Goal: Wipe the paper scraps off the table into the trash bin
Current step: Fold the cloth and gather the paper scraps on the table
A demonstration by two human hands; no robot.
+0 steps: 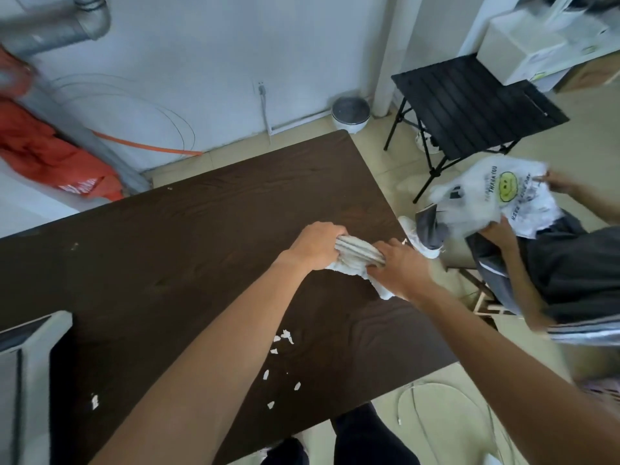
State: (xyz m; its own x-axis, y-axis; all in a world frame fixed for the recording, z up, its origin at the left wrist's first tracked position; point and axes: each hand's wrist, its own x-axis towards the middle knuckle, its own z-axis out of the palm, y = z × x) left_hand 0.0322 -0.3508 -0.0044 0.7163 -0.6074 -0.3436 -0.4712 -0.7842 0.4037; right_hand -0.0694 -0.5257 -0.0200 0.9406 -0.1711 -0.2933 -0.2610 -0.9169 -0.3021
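A bunched grey-white cloth lies on the dark wooden table near its right edge. My left hand grips the cloth's left end and my right hand grips its right end. Several small white paper scraps lie scattered on the table nearer to me, between my forearms, with one more scrap at the lower left. A white scrap sits at the table's right edge. No trash bin is visible; a second person at the right holds a white plastic bag with both hands.
A black folding table stands at the back right with white boxes beyond it. A round white appliance sits by the wall. An orange garment hangs at the left. White cables lie on the floor.
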